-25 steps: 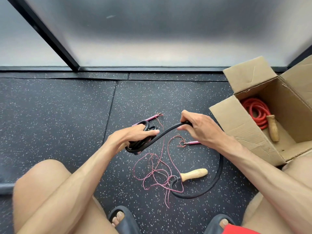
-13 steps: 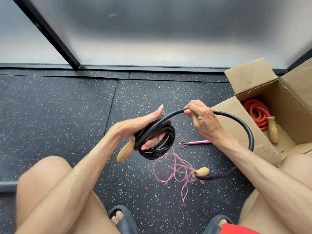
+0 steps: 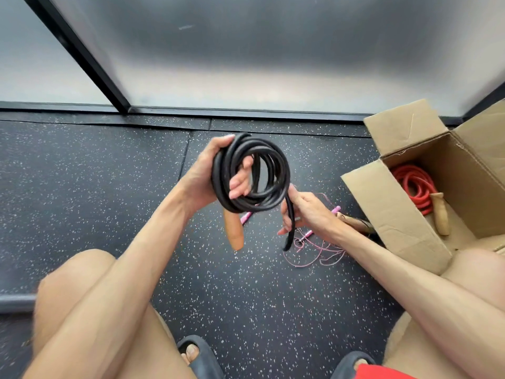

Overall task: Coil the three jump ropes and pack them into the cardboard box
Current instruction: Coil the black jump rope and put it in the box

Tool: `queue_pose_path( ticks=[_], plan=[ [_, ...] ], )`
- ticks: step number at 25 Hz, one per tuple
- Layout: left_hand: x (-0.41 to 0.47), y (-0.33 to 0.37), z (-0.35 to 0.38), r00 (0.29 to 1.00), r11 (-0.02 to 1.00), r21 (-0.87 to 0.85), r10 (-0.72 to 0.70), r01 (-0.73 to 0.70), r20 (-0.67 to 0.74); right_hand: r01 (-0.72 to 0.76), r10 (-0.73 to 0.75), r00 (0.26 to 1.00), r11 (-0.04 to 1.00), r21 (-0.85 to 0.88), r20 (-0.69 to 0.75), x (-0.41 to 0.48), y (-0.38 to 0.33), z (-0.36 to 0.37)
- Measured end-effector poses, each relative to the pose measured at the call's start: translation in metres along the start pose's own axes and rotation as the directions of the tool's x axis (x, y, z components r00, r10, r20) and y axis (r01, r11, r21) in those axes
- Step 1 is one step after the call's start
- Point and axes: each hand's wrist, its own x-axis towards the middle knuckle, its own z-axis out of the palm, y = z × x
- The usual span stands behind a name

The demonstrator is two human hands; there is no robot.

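Note:
My left hand grips a thick black jump rope wound into a coil of several loops, held up above the floor. One wooden handle hangs below the coil. My right hand holds the rope's loose tail just under the coil; the second wooden handle shows behind that wrist. A thin pink rope with pink handles lies tangled on the floor under my hands. A coiled red rope with a wooden handle lies inside the open cardboard box at the right.
Dark speckled rubber floor stretches left and ahead to a frosted glass wall with a black frame. My bare knees and dark sandals fill the lower edge. The box flaps stand open towards me.
The black coil has grown by another loop and risen higher. My right hand moved from the top of the loop down to the short tail, and the trailing handle came up off the floor.

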Motion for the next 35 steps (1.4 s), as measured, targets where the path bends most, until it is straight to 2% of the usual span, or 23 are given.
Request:
queue_pose_path(
  ticks=[2, 3, 6, 8, 10, 13, 15, 17, 19, 21, 23, 25, 27, 28, 31, 33, 35],
  plan=[
    [0.0, 0.006, -0.008, 0.977, 0.991, 0.023, 0.131, -0.129, -0.17, -0.056, 0.056, 0.997, 0.998, -0.008, 0.053, -0.001, 0.001, -0.001],
    [0.002, 0.006, -0.009, 0.942, 0.982, 0.046, 0.187, -0.182, -0.279, -0.075, 0.077, 0.995, 0.997, -0.021, 0.067, -0.001, 0.0, -0.002],
    [0.008, -0.002, -0.008, 0.743, 0.942, 0.135, 0.326, -0.307, -0.585, -0.125, 0.131, 0.984, 0.99, -0.059, 0.118, -0.004, -0.003, 0.001],
    [0.012, -0.008, -0.007, 0.589, 0.916, 0.243, 0.392, -0.318, -0.707, -0.165, 0.181, 0.97, 0.981, -0.107, 0.161, -0.009, -0.004, 0.007],
    [0.015, -0.011, -0.01, 0.465, 0.891, 0.345, 0.449, -0.295, -0.763, -0.197, 0.223, 0.957, 0.969, -0.149, 0.186, -0.015, -0.006, 0.013],
    [0.015, -0.015, -0.019, 0.341, 0.837, 0.495, 0.546, -0.233, -0.765, -0.227, 0.268, 0.941, 0.953, -0.203, 0.205, -0.017, -0.008, 0.012],
    [0.013, -0.019, -0.024, 0.263, 0.78, 0.617, 0.62, -0.106, -0.739, -0.238, 0.295, 0.929, 0.938, -0.25, 0.222, -0.018, -0.008, 0.008],
    [0.012, -0.025, -0.034, 0.217, 0.724, 0.689, 0.668, 0.032, -0.712, -0.23, 0.3, 0.927, 0.929, -0.291, 0.225, -0.019, -0.009, 0.007],
    [0.012, -0.031, -0.04, 0.218, 0.67, 0.728, 0.696, 0.148, -0.685, -0.189, 0.259, 0.939, 0.938, -0.289, 0.227, -0.02, -0.012, 0.009],
    [0.012, -0.038, -0.042, 0.254, 0.563, 0.769, 0.73, 0.302, -0.634, -0.085, 0.169, 0.962, 0.931, -0.354, 0.215, -0.019, -0.017, 0.01],
    [0.012, -0.046, -0.035, 0.337, 0.401, 0.808, 0.759, 0.431, -0.557, 0.067, 0.04, 0.98, 0.855, -0.515, 0.193, -0.018, -0.019, 0.012],
    [0.011, -0.051, -0.025, 0.439, 0.238, 0.841, 0.765, 0.487, -0.471, 0.193, -0.081, 0.976, 0.748, -0.636, 0.2, -0.019, -0.018, 0.014],
    [0.011, -0.059, -0.024, 0.554, 0.084, 0.83, 0.707, 0.551, -0.439, 0.277, -0.162, 0.959, 0.705, -0.653, 0.232, -0.022, -0.019, 0.018],
    [0.011, -0.062, -0.026, 0.606, 0.042, 0.815, 0.647, 0.578, -0.462, 0.316, -0.205, 0.948, 0.681, -0.661, 0.242, -0.024, -0.022, 0.018],
    [0.01, -0.069, -0.036, 0.729, 0.056, 0.824, 0.435, 0.564, -0.528, 0.434, -0.395, 0.885, 0.511, -0.742, 0.246, -0.024, -0.034, 0.012],
    [0.008, -0.074, -0.038, 0.825, 0.11, 0.869, 0.278, 0.482, -0.492, 0.449, -0.506, 0.836, 0.408, -0.795, 0.212, -0.02, -0.037, 0.006],
    [0.006, -0.075, -0.031, 0.88, 0.216, 0.877, 0.118, 0.43, -0.461, 0.427, -0.568, 0.807, 0.37, -0.825, 0.163, -0.015, -0.04, 0.002]
  ],
)
